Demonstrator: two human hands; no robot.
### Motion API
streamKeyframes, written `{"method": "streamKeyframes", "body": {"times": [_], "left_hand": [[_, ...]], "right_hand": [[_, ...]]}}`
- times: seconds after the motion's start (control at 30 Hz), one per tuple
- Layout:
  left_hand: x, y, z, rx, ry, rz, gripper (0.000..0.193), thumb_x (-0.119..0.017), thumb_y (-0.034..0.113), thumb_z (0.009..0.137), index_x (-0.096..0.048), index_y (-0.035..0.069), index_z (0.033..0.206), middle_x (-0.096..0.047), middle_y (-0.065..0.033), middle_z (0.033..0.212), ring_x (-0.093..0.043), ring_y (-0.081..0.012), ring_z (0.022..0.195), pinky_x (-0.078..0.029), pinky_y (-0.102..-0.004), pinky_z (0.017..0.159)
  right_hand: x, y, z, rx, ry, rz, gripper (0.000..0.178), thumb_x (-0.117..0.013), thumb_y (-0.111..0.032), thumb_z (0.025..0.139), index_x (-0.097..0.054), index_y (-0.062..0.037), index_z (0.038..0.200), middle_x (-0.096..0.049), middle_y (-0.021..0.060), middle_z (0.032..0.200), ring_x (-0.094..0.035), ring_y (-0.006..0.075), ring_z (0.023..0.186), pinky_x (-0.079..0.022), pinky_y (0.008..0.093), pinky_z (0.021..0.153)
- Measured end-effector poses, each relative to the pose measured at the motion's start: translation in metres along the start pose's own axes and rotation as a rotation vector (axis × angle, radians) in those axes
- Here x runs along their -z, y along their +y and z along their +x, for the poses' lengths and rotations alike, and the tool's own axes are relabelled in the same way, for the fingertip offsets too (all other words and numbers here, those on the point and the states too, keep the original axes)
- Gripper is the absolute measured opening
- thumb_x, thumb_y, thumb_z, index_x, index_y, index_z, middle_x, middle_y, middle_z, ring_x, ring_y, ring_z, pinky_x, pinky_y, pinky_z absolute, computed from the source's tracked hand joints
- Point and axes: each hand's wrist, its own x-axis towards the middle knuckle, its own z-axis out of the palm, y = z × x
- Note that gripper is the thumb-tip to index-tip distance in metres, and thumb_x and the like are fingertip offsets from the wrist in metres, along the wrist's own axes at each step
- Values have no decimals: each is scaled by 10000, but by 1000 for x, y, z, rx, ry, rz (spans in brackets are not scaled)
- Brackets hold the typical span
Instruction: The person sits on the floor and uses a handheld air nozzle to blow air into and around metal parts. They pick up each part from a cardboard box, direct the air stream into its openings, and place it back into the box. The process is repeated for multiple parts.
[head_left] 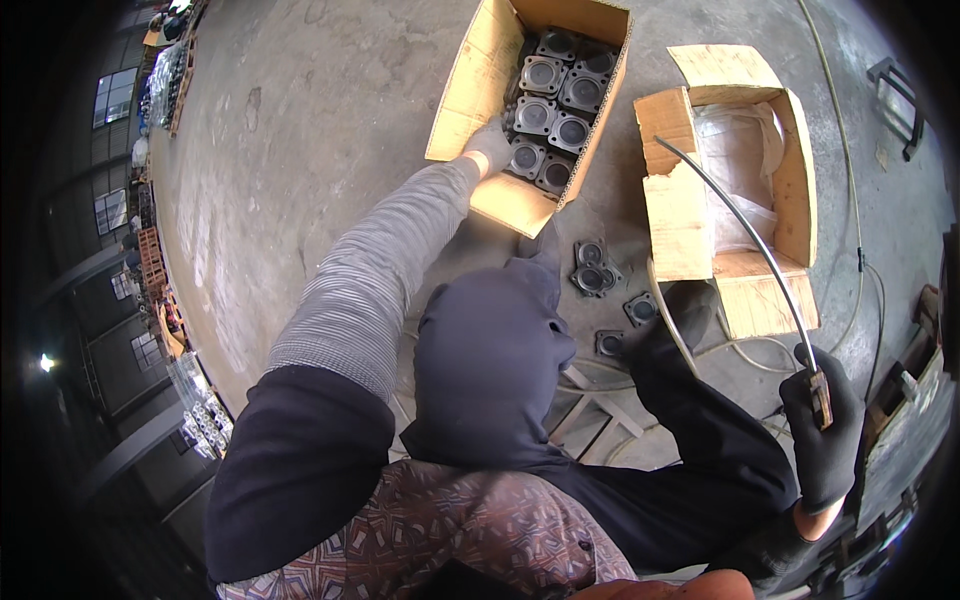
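Observation:
My left hand [489,147], in a grey glove, reaches into the near left corner of a cardboard box [590,150] filled with dark metal castings [536,115]. Its fingertips are hidden against the castings and the box's side, so their grip does not show. These castings have square flanges and round centres and sit in rows. In a black glove, my right hand [826,425] is closed around the brown, worn end of a long, thin, curved metal rod [755,235]. The rod's far tip rises over the left flap of a second cardboard box [682,230].
The second box is open, with crumpled translucent plastic sheet [742,165] inside. Loose castings [594,268] lie on the concrete floor between my feet. A pale hose [848,190] runs along the right. A dark metal frame [897,105] lies far right. Pallets [152,262] stand far left.

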Motion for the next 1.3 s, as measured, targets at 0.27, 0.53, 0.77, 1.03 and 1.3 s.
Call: {"method": "streamKeyframes", "body": {"times": [0.27, 0.53, 0.77, 1.03, 1.3], "left_hand": [[-5, -46, 26, -132, -308, -254, 464, -668, 180, 956, -673, 67, 1406, -766, -174, 1254, -745, -349, 1087, -583, -393, 955], [12, -20, -2, -127, -136, 49, 317, -593, 140, 1010, -698, 41, 1291, -723, -209, 1328, -696, -380, 1239, -559, -440, 1051], [10, -6, -15, 23, -70, 152, 376, -597, 130, 960, -663, -17, 1300, -713, -277, 1281, -687, -417, 1225, -549, -461, 1050], [15, -7, -16, -29, -73, 87, 333, -588, 140, 965, -715, -24, 1225, -731, -277, 1246, -709, -413, 1187, -564, -475, 1028], [-2, 4, -26, -13, 27, 318, 287, -593, 96, 1008, -691, -8, 1257, -734, -228, 1253, -761, -345, 1119, -630, -439, 915]], "right_hand": [[-3, -3, 2, -21, 7, -15, 359, -690, 48, 917, -683, 38, 1276, -604, 39, 827, -574, 91, 768, -488, 251, 720], [-3, -1, 4, -28, -8, -3, 353, -688, 30, 945, -669, 36, 1298, -584, 22, 811, -553, 82, 765, -468, 250, 705], [-1, 6, 4, -35, -32, 13, 349, -678, 40, 950, -669, 36, 1299, -577, 13, 810, -549, 80, 769, -465, 246, 713], [-2, 6, 6, -46, -35, -4, 360, -680, 40, 951, -667, 32, 1310, -587, 19, 821, -557, 82, 775, -474, 250, 722], [0, 2, 4, -42, -46, 4, 353, -686, 28, 953, -663, 35, 1305, -586, 18, 823, -558, 84, 775, -481, 251, 723]]}}
